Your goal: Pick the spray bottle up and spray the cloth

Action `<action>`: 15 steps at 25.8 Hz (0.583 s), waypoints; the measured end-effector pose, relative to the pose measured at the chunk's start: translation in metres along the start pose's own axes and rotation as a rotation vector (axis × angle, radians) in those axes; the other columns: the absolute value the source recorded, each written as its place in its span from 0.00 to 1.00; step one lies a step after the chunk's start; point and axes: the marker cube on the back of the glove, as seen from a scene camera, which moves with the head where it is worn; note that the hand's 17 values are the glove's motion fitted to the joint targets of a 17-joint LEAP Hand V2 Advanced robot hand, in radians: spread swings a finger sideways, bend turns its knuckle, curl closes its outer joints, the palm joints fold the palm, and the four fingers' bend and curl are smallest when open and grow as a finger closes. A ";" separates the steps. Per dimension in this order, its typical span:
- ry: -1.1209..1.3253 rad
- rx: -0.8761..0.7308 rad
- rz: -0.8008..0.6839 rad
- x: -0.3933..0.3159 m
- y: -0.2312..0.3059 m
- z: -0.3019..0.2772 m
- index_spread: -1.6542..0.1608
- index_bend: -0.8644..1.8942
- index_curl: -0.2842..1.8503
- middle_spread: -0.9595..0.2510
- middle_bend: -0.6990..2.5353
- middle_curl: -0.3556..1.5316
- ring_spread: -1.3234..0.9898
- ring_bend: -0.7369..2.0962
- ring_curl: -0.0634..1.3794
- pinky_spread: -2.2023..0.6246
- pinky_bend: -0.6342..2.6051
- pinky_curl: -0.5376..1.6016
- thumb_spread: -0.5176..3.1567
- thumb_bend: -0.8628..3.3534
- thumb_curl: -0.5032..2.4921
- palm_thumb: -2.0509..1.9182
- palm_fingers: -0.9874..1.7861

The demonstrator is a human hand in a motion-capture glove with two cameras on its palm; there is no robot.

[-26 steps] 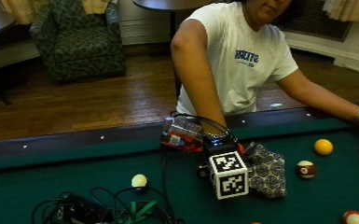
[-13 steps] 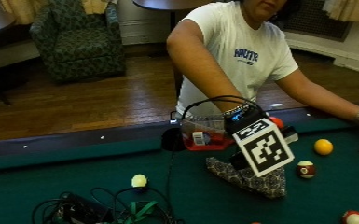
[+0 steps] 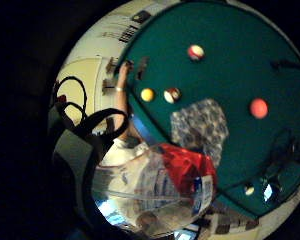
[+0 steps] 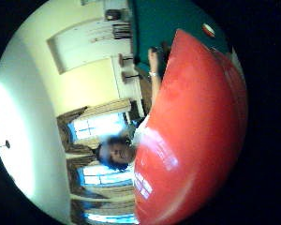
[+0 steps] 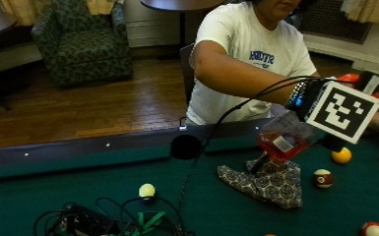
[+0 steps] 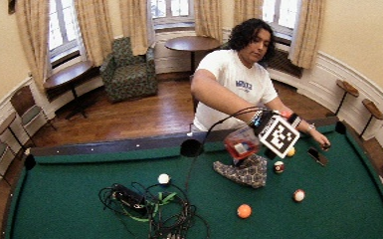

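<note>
While the gloved right hand (image 5: 317, 105) holds the spray bottle (image 5: 282, 140) aloft, fingers wrapped round its upper part, the item list reads so.

Spray bottle: clear body, red liquid low in it, tilted, hanging in the air directly above the cloth (image 5: 266, 179) and apart from it. Its nozzle is hidden behind the hand, so I cannot tell which way it points.

Cloth: patterned, dark and pale, bunched in a rough triangle on the green felt (image 5: 58, 187) of the pool table, near the far rail (image 5: 78, 150) and toward its right end.

Other items: yellow ball (image 5: 341, 155) and striped ball (image 5: 322, 178) just beside the cloth; pale ball (image 5: 147, 190) and tangle of cables (image 5: 104, 221) toward the near left; bare hand (image 6: 323, 144) resting at the far right rail.

Step in hand, as I judge it: aiming before the trigger pull. To do it well, turn the nozzle down at the cloth's middle, keep the bottle near enough that mist lands on fabric and not felt, and hold the wrist steady through the squeeze.
</note>
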 end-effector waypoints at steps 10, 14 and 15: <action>-0.090 0.331 -0.316 -0.020 -0.059 0.032 0.74 0.40 0.44 0.61 0.39 0.50 0.48 0.52 0.39 0.67 0.35 0.45 0.25 0.20 0.46 0.75 0.83; -0.150 0.441 -0.344 0.004 -0.075 0.042 0.74 0.39 0.44 0.61 0.39 0.50 0.48 0.52 0.39 0.67 0.35 0.45 0.25 0.20 0.46 0.75 0.84; -0.167 0.454 -0.347 0.011 -0.077 0.044 0.74 0.39 0.44 0.61 0.39 0.50 0.48 0.52 0.39 0.67 0.35 0.45 0.25 0.20 0.46 0.75 0.84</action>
